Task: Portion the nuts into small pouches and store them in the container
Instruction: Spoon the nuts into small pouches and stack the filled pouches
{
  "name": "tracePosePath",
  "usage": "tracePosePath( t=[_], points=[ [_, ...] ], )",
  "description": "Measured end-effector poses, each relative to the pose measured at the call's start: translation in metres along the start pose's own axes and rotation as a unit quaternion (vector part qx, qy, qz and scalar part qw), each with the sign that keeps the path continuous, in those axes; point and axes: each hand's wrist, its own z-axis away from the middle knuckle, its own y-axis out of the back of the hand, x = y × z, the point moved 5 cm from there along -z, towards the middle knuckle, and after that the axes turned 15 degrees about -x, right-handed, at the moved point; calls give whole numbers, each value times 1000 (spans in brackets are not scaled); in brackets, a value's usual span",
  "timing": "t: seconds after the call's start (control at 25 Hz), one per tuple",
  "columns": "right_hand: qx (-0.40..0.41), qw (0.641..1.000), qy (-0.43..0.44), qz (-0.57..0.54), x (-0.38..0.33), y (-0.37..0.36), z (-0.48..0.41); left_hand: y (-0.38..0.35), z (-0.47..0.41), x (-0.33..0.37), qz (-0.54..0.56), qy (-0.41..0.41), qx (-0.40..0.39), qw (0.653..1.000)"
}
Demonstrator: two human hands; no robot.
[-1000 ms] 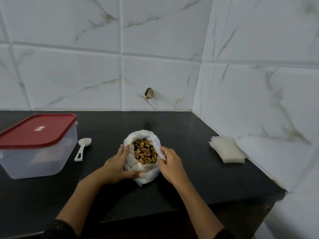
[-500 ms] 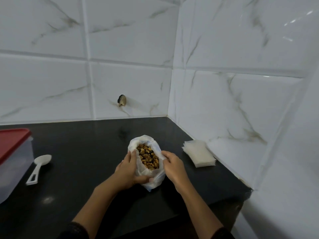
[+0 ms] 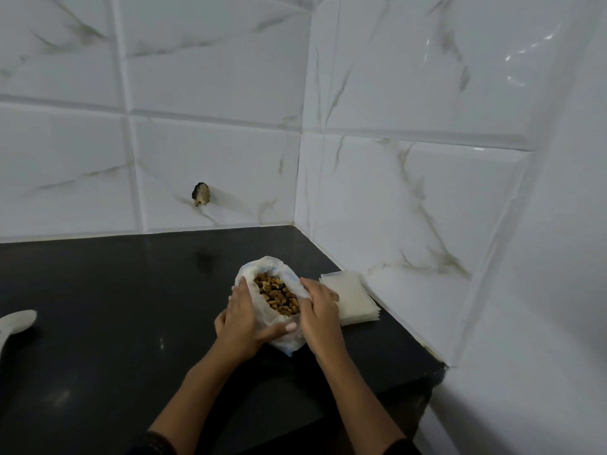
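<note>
You are at the opening step: the bag [image 3: 266, 263] of nuts [image 3: 277, 295] stands open on the bench [image 3: 115, 307], and no pouch looks filled yet. Your left hand [image 3: 238, 323] wraps the bag from its 9 o'clock side, the fingers [image 3: 242, 288] laid along the plastic and the thumb [image 3: 285, 327] pressed across the near face at 6 o'clock. Your right hand [image 3: 320, 311] grips the rim at 3 o'clock, with its fingers curled over the plastic edge. So both hands hold the bag and neither is free. The nuts lie between them, inside the mouth, and as far as I can see they do not touch the fingers.

The next move, I judge, needs one free hand: the left can steady the bag while the right goes for a pouch. The pouches [image 3: 356, 300] lie in a flat stack just beside the bag at 3 o'clock, partly behind your right hand. The spoon [image 3: 18, 320] is well apart at 9 o'clock, at the edge of the view. The container is not in view. The bag looks soft, so it may slump and spill nuts if you let go on both sides at once.
</note>
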Motion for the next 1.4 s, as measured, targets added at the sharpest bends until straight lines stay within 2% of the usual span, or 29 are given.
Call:
tracePosePath(
  t=[0.04, 0.12, 0.2, 0.24, 0.32, 0.36, 0.44, 0.56, 0.72, 1.04, 1.16, 1.28, 1.4],
  points=[
    [23, 999, 20, 41, -4, 3, 3, 2, 2, -1, -14, 21, 7, 1000],
    [73, 992, 49, 93, -7, 20, 7, 9, 4, 8, -70, 30, 75, 994],
    [115, 981, 67, 143, -3, 42, 7, 8, 3, 34, -107, -34, 156, 981],
    [131, 973, 69, 175, 2, 52, 7, 3, -1, 49, -101, -77, 168, 978],
    [137, 961, 58, 234, 12, 67, 7, -19, -18, 80, -68, -132, 121, 982],
    [127, 958, 48, 251, 17, 70, 7, -33, -27, 93, -61, -130, 85, 986],
    [110, 958, 29, 264, 26, 70, 7, -57, -41, 104, -79, -73, 40, 993],
    [101, 947, -28, 305, 33, 73, 2, -72, -46, 102, -178, 17, 19, 984],
    [76, 970, -52, 227, 40, 74, -3, -77, -47, 101, -218, 43, -4, 975],
    [156, 982, -9, 107, 41, 84, 2, -76, -48, 100, -192, -4, 30, 981],
    [183, 980, 20, 77, 38, 86, 8, -59, -42, 106, -130, -64, 68, 987],
    [184, 982, 40, 32, 24, 80, 12, -33, -38, 107, 0, -143, 101, 985],
    [181, 980, 74, 15, -2, 67, 6, -3, -26, 96, 49, -128, 140, 981]
  ],
)
